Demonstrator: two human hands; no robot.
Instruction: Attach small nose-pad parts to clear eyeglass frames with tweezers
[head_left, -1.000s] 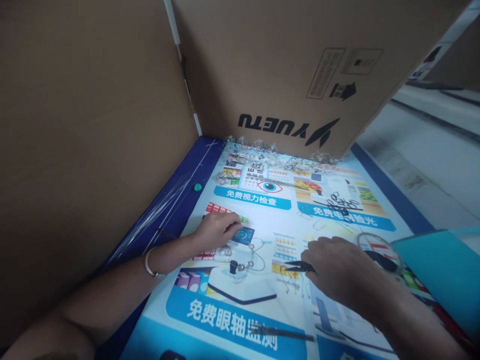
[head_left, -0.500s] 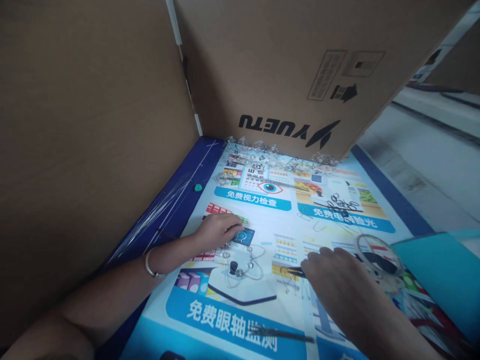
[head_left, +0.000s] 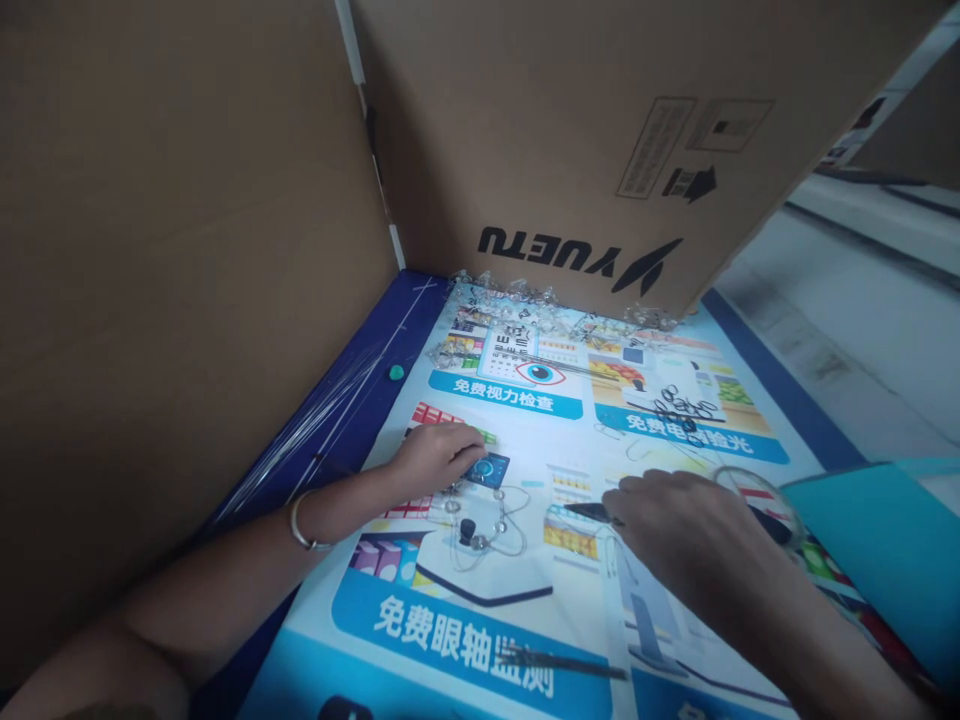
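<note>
My left hand [head_left: 442, 458] rests low over the printed sheet with its fingers pinched together. A strand of thin wire with clear beads [head_left: 501, 528] runs out from under these fingertips and curves in loops on the sheet. The exact point of the grip is hidden. My right hand [head_left: 664, 510] is closed around a pair of pliers [head_left: 586, 512]. Only their dark, pointed jaws show, aimed left toward the beaded wire and apart from it. The handles are hidden in the fist.
Cardboard walls [head_left: 585, 130] stand behind and at left. Clear beaded pieces [head_left: 517, 300] lie along the back, with dark rings [head_left: 686, 405] at right. A bundle of dark wires [head_left: 566, 663] lies in front. A round clear dish [head_left: 757, 485] and teal sheet [head_left: 885, 530] are at right.
My right hand and the pliers have lifted slightly and shifted a little away; the jaws now look closed, where they were spread around wire ends. My left hand has stayed put.
</note>
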